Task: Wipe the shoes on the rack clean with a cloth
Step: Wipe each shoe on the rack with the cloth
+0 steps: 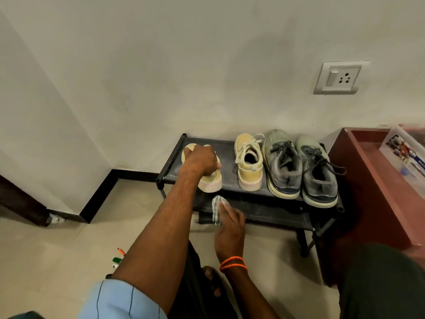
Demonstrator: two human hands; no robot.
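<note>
Nearest: blue striped sleeve (119, 300) at bottom edge, left forearm running up from it; dark trouser knee at bottom rt. Floor, left of forearm: a few small pens/markers (117, 259), orange and green caps. Right wrist: orange bead bracelet (232, 264). Right hand (228, 229), palm down, fingers curled round a small checked cloth (218, 209); hand and cloth sit in front of the front edge of the rack's lower shelf, under the top shelf; can't tell if cloth touches the shelf. Black shoe rack (257, 203), two shelves seen, stands against the wall. Top shelf, left to rt: 1) cream sneaker (210, 181), heel toward camera, left hand (202, 161) clamped on it from above, fingers wrapped over the upper, toe sticking out beyond the knuckles; 2) its cream pair (249, 164), white laces, upright, apart from the first; 3–4) two grey sneakers (299, 168), dark laces, side by side, touching, just beside the cream one. Rt of rack: reddish-brown cabinet (368, 180), clear plastic box (404, 150) on top. Behind: pale wall w/ switch-and-socket plate (340, 77) upper rt, black skirting (101, 192) at floor.
</note>
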